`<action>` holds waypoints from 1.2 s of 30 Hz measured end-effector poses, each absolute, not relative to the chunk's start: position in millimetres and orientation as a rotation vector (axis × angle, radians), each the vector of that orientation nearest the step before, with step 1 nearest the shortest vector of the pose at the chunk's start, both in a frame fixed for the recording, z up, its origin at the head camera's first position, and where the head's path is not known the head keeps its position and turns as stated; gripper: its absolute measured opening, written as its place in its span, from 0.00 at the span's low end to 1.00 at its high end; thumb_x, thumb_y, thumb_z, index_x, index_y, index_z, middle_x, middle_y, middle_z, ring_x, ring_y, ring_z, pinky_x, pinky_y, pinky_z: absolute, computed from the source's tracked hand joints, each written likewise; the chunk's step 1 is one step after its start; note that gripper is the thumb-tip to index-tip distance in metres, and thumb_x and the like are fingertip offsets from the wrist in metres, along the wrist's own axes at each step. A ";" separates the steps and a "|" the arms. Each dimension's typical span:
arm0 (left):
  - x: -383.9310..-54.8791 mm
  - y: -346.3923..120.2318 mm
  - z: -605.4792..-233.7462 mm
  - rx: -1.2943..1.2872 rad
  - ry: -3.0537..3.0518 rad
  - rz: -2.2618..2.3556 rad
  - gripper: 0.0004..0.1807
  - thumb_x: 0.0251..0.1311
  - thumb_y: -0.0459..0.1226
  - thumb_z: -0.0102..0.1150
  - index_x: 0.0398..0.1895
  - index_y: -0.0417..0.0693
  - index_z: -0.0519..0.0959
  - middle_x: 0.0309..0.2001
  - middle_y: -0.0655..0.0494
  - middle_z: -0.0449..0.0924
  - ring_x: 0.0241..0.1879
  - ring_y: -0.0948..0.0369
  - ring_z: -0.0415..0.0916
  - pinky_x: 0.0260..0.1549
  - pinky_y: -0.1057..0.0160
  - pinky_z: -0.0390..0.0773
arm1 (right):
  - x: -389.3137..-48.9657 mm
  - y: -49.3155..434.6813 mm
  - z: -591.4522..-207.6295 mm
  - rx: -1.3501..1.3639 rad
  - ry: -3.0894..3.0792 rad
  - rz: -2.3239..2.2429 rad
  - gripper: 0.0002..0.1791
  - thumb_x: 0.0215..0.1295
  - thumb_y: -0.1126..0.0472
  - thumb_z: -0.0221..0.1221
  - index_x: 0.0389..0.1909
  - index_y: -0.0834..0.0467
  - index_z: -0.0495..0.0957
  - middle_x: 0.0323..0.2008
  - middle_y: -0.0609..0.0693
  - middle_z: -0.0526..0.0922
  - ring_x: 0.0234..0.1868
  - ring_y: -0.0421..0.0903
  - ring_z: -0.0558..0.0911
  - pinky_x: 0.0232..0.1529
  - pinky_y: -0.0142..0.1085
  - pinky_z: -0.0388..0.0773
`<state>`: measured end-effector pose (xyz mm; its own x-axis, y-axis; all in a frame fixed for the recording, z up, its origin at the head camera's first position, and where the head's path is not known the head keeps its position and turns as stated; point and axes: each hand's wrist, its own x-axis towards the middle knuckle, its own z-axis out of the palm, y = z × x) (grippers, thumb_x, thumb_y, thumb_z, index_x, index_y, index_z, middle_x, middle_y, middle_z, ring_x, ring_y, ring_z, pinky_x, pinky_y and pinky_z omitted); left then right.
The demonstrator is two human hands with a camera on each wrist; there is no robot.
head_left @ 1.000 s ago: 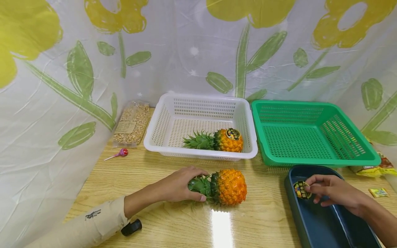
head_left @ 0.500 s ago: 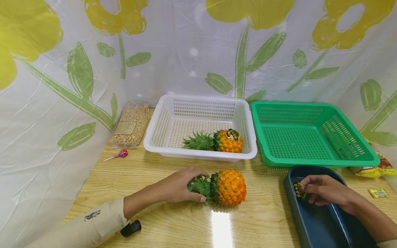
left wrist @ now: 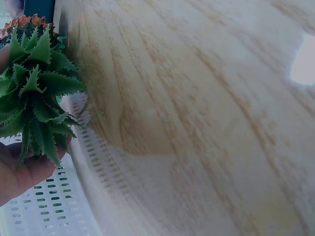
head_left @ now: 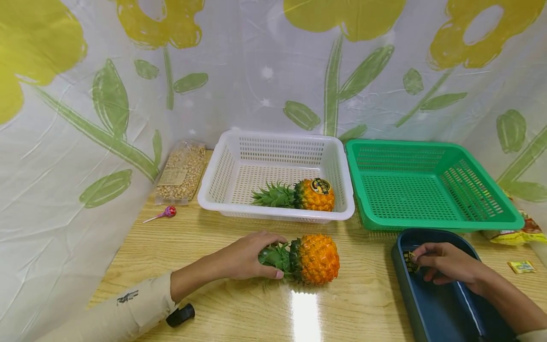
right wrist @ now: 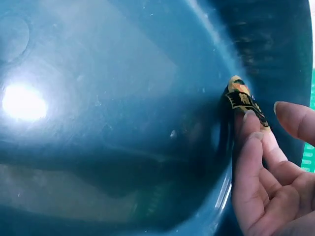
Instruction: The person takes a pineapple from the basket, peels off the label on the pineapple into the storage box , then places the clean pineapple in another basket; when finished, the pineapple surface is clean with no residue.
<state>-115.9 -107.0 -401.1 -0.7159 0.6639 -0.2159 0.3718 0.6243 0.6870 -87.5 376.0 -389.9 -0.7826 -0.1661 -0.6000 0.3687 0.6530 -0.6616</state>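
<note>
My left hand (head_left: pixel 254 254) grips the leafy green crown of a small orange pineapple (head_left: pixel 319 259) lying on its side on the table. In the left wrist view its spiky leaves (left wrist: pixel 37 93) stand out between the thumb and fingers. My right hand (head_left: pixel 453 261) is over the dark blue basin (head_left: pixel 420 304), holding a round black-and-gold sticker (head_left: pixel 410 261) at the fingertips. The right wrist view shows that sticker (right wrist: pixel 242 100) bent at the fingertips near the basin wall, with the thumb (right wrist: pixel 295 120) a little apart from it.
A white basket (head_left: pixel 209 190) holds another pineapple (head_left: pixel 316 194) with a similar sticker on it. To its right stands a green basket (head_left: pixel 431 190). A bag of kernels (head_left: pixel 181 171) and a lollipop (head_left: pixel 164 213) lie left; a small yellow packet (head_left: pixel 521 267) lies right.
My right hand has shifted slightly left within the basin, turning the sticker so less of its face shows. The left hand and its pineapple have stayed in place.
</note>
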 end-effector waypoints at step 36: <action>-117.0 -106.9 -402.3 0.844 2.414 0.844 0.41 0.57 0.58 0.68 0.72 0.58 0.69 0.67 0.49 0.70 0.66 0.48 0.69 0.60 0.42 0.73 | -69.9 359.8 -346.6 -0.188 2.333 -1.098 0.24 0.78 0.55 0.52 0.68 0.61 0.68 0.52 0.52 0.82 0.44 0.46 0.84 0.36 0.41 0.80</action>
